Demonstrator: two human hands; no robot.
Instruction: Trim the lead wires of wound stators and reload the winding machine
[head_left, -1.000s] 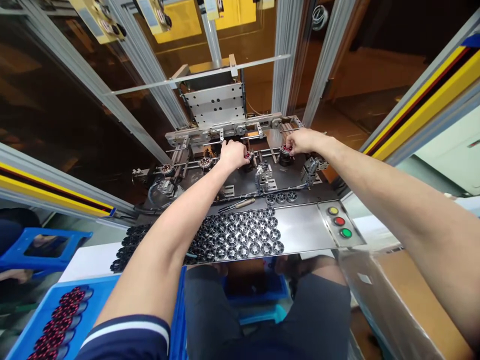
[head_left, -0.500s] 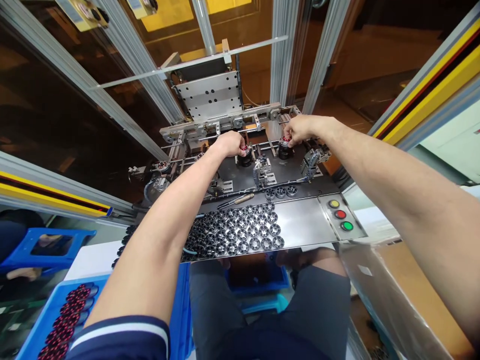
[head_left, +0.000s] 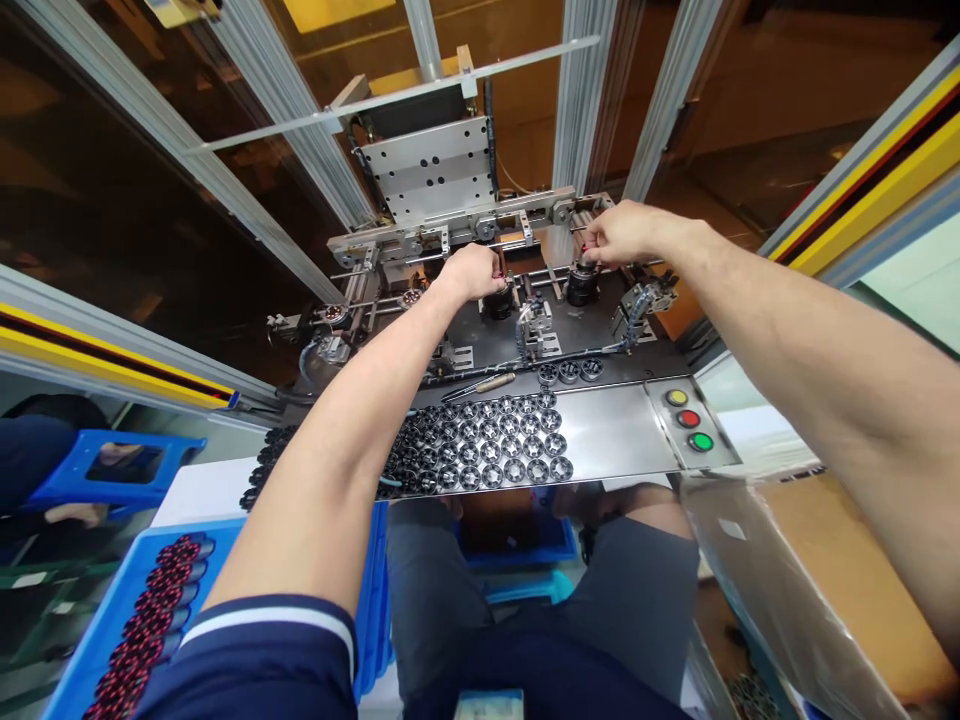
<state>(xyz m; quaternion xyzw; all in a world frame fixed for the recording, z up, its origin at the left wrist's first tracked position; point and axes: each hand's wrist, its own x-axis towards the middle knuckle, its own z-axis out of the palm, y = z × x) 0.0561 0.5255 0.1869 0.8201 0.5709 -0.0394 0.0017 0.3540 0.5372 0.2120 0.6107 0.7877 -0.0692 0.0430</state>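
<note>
My left hand is closed with its fingertips on a small red-wound stator at the top of the middle black round holder. To the right, my right hand pinches another red stator, mostly hidden by the fingers, just above the right black holder. Both holders stand on the dark plate of a machine, beside small metal clamp units. Farther left, a round wound stator sits at another station of the machine.
Rows of black stator cores cover the left of the metal ledge; three more lie behind. A wooden-handled tool is nearby. Yellow, red and green buttons sit right. A blue crate holds red-wound stators.
Both hands have risen a little over their holders. My right hand now has its stator higher above the right holder. The whole view has shifted slightly.
</note>
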